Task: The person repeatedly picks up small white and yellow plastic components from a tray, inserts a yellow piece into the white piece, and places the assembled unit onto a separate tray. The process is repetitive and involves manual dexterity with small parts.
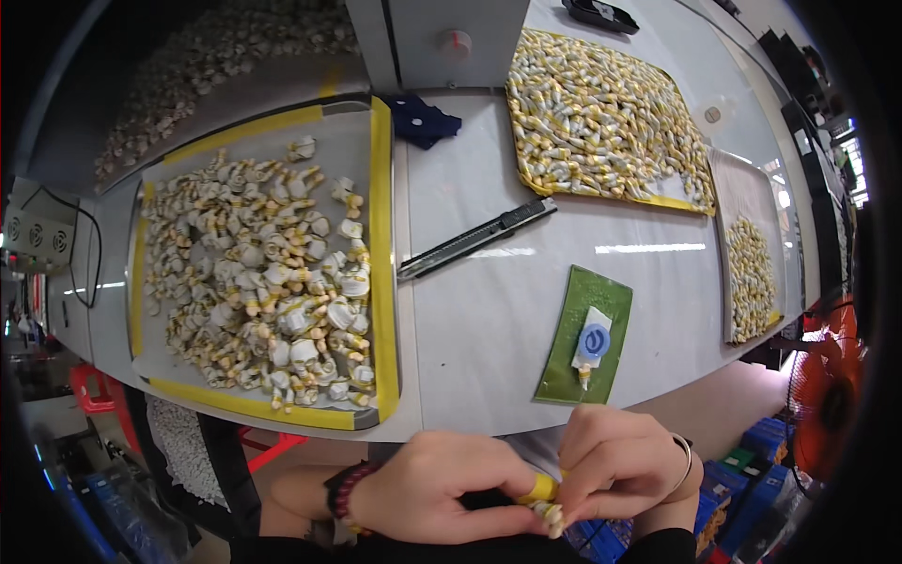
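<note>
1. Head view, left hand: The left hand [432, 484] is at the near edge of the table [470, 348], its thumb and index finger pinching a small white-and-yellow piece [552, 516]. Yellow shows at the index fingertip; I cannot tell whether it belongs to the piece or covers the finger.
2. Head view, right hand: The right hand [625, 461] meets the left from the right, fingers bunched, thumb and fingertips pressed together on the same piece, which sits between both hands.
3. Head view, left side: A yellow-edged tray [381, 254] holds a loose heap of white-and-yellow pieces [244, 263].
4. Head view, middle: A black cutter knife [479, 238] lies slantwise just right of that tray. Nearer and to the right, a green mat [606, 287] bears a blue disc [594, 339] on a white patch, with one small piece at its near end.
5. Head view, far right: A larger tray [648, 199] is densely filled with similar pieces; a narrower tray [747, 188] beside it on the right holds more.
</note>
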### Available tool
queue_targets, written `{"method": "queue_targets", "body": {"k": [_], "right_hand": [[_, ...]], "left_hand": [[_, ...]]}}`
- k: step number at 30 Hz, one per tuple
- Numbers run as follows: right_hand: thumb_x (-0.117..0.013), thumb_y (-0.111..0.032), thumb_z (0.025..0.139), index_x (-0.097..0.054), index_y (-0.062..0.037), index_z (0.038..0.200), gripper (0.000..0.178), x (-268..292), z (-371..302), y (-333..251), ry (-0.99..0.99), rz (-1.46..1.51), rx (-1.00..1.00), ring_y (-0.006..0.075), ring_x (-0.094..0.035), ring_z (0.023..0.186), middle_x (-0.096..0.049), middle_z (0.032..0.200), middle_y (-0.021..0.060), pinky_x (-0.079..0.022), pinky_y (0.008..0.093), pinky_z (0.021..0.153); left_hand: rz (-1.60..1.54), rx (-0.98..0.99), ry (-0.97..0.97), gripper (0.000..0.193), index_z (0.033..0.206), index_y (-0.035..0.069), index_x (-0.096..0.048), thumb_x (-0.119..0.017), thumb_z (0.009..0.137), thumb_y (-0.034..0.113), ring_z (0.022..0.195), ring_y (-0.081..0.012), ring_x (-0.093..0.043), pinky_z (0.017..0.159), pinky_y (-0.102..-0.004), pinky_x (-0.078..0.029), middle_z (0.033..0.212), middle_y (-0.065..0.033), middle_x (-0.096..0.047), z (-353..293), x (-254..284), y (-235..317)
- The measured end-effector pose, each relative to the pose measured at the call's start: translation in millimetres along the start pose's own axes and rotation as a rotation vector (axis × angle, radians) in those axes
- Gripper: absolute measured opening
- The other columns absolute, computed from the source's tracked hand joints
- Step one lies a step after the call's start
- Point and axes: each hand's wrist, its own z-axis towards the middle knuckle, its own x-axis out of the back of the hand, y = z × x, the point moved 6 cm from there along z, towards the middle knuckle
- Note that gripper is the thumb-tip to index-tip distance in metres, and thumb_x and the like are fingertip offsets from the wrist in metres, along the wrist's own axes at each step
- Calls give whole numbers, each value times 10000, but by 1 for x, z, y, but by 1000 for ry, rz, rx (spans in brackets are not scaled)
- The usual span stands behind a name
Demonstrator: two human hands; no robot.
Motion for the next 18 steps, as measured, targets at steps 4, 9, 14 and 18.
{"method": "queue_targets", "body": {"k": [4,9,14,18], "right_hand": [[-835,-180,620,-651,-65,780,270,10,-14,-2,199,-107,12,204,-530,658,-559,769,52,-411,289,564],[-798,-200,626,-636,-79,667,207,32,-37,3,448,-158,-24,167,-486,607,-532,658,23,-365,265,530],[-768,-157,630,-632,-70,650,163,35,-40,-8,445,-237,15,167,-484,594,-534,641,23,-363,271,521],[-747,-155,628,-631,-64,645,149,34,-39,-13,432,-315,24,168,-483,592,-532,632,27,-358,271,515]], "left_hand": [[580,47,-121,198,827,-9,-660,-753,676,79,634,-220,-624,576,-267,-479,774,-69,-663,-18,65,61],[1367,15,159,294,862,20,-671,-744,607,149,708,-232,-595,676,-297,-460,799,-86,-642,-6,145,115],[1242,159,552,351,1012,12,-629,-692,762,249,769,-218,-613,700,-305,-468,867,-124,-638,53,283,107],[1546,153,520,344,1040,57,-630,-653,792,296,863,-271,-622,754,-355,-476,927,-139,-638,81,387,64]]}}
